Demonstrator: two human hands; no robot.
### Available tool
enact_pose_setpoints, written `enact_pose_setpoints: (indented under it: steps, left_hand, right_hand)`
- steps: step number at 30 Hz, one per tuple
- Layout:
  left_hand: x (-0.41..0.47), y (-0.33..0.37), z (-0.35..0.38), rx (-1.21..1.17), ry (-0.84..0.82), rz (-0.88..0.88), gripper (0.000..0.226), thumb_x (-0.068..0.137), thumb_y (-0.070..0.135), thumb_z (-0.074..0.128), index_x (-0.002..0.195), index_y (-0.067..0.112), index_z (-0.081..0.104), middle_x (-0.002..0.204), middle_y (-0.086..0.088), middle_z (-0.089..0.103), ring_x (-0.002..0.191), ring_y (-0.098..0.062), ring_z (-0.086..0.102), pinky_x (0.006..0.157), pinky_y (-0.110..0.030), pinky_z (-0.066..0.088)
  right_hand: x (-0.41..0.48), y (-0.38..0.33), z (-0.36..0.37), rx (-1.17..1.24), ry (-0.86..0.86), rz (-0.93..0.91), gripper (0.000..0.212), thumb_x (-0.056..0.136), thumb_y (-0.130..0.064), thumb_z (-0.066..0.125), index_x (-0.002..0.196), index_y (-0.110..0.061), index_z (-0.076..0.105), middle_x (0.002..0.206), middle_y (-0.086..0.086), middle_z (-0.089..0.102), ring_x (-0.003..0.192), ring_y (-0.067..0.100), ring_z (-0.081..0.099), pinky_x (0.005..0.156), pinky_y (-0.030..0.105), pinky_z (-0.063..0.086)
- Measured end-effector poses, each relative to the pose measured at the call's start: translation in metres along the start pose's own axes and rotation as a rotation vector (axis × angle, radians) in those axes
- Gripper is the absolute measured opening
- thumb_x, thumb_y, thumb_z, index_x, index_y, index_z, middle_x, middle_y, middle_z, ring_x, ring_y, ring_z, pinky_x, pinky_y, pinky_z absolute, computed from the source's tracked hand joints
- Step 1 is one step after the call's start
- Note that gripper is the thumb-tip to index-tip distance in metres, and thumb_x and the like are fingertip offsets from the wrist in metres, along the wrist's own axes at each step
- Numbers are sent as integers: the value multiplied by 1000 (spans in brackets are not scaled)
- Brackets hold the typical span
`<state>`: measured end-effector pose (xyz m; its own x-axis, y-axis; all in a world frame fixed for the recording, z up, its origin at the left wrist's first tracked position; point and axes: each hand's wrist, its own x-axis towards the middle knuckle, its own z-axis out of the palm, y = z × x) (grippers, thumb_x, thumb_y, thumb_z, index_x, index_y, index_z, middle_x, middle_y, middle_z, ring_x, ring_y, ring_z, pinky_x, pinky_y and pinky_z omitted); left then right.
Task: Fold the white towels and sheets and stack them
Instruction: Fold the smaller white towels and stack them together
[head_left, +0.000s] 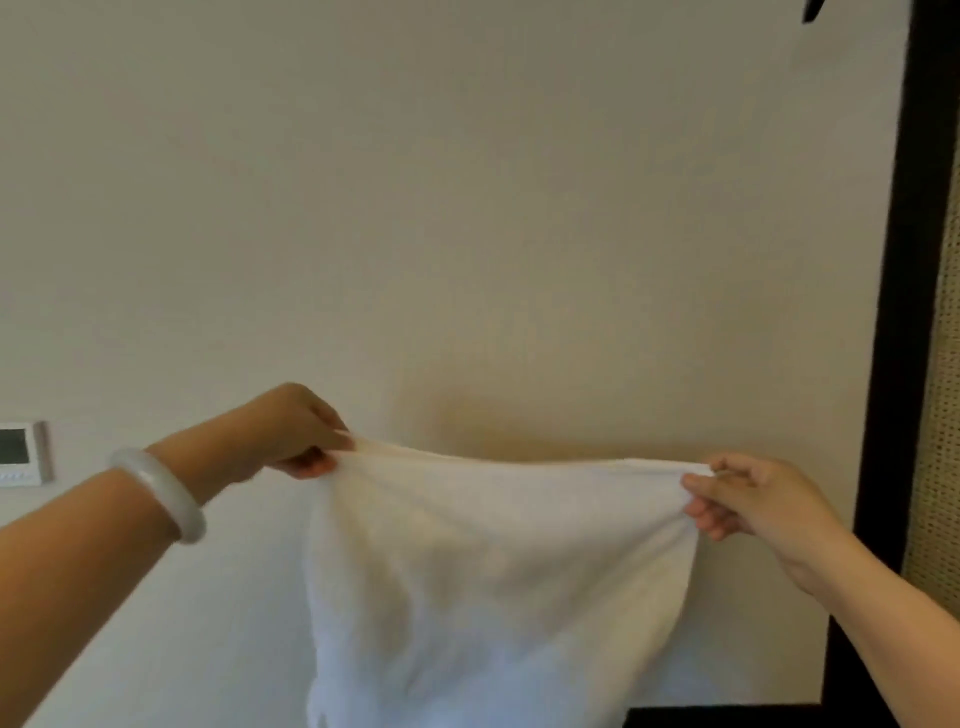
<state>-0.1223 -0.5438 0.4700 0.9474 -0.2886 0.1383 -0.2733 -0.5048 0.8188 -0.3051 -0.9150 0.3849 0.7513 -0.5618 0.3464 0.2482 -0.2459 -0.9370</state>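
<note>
Bracelet: a pale, smooth bracelet (161, 493) sits on the left wrist, closest to the camera.
Left hand: the left hand (291, 431) is raised and reaches forward, thumb and fingers pinched together on the upper left corner of the towel (493, 571).
Right hand: the right hand (748, 499) sits a little lower, fingers curled, and pinches the upper right corner.
Towel: white, held up in the air between the two hands. Its top edge is stretched nearly straight from one grip to the other, and the rest hangs down past the bottom of the view (its lower end cannot be seen).
Wall: a plain cream wall (467, 208) stands behind the towel.
Control panel: a small white control panel (21, 452) with a dark screen is on the wall at the far left.
Frame: a dark frame (904, 312) runs up the right side, with a woven tan screen (940, 415) beyond it.
</note>
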Motion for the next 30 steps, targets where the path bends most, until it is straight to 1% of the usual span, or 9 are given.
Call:
enact_pose_setpoints:
  steps: [5, 7, 9, 15, 19, 22, 26, 28, 30]
  left_hand:
    - [-6, 5, -41, -75, 113, 146, 6, 81, 2, 74, 83, -4, 73, 57, -16, 65, 37, -14, 53, 38, -20, 46]
    - [-12, -5, -34, 65, 19, 51, 5, 84, -1, 71, 82, -6, 72, 61, -20, 66, 39, -15, 55, 40, -21, 48]
    - [-10, -17, -32, 85, -44, -80, 7, 86, -4, 68, 90, -10, 70, 65, -21, 66, 40, -16, 57, 41, -21, 49]
    - [6, -28, -41, -207, -145, -244, 27, 80, -2, 70, 105, -11, 67, 70, -17, 67, 44, -13, 60, 43, -20, 53]
    - [14, -31, -41, -417, -248, -258, 36, 68, 4, 75, 104, 0, 69, 67, -8, 64, 45, -8, 59, 43, -18, 53]
    - [23, -37, -26, -505, -220, -262, 30, 71, 1, 73, 101, 1, 68, 68, -7, 65, 48, -8, 62, 43, -18, 53]
    - [35, -35, -1, -548, -134, -221, 12, 84, -6, 66, 96, -6, 65, 79, -14, 67, 54, -14, 69, 48, -21, 57]
    - [38, -24, -1, -568, -95, -169, 7, 85, -6, 66, 92, -5, 65, 79, -14, 68, 55, -14, 70, 49, -21, 57]
    - [37, -12, -8, -602, -61, -106, 8, 84, -5, 67, 91, -3, 67, 72, -11, 71, 57, -13, 70, 49, -19, 56]
  right_hand:
    - [-1, -16, -9, -77, 25, -142, 7, 87, -3, 69, 87, 1, 63, 56, 15, 65, 40, 16, 54, 37, 21, 42]
    - [-2, -17, -4, -176, -39, -123, 9, 88, -6, 69, 82, 0, 65, 56, 17, 64, 40, 16, 52, 36, 21, 40]
    - [-3, -15, 5, -217, -120, -78, 10, 88, -4, 69, 80, 0, 64, 56, 17, 63, 39, 15, 51, 35, 21, 39]
    - [0, -5, 10, -191, -141, -6, 15, 88, -7, 70, 75, -1, 64, 59, 17, 63, 41, 17, 51, 37, 22, 39]
    - [7, -4, 1, -154, -127, -9, 15, 86, -12, 72, 73, -6, 67, 60, 18, 63, 41, 16, 51, 36, 22, 38]
    - [14, 1, 2, -138, -117, 39, 9, 86, -11, 72, 81, -4, 68, 60, 18, 64, 40, 15, 53, 35, 21, 39]
    - [25, 6, 13, -34, -66, 127, 7, 88, -6, 69, 90, -1, 64, 61, 17, 69, 45, 18, 66, 39, 22, 50]
    - [30, -1, 13, 29, -40, 107, 5, 89, -3, 67, 88, -3, 62, 59, 14, 69, 47, 17, 68, 42, 23, 54]
    - [32, -11, 9, 76, -25, 47, 5, 89, -3, 66, 87, -3, 62, 61, 14, 70, 51, 18, 69, 46, 24, 56]
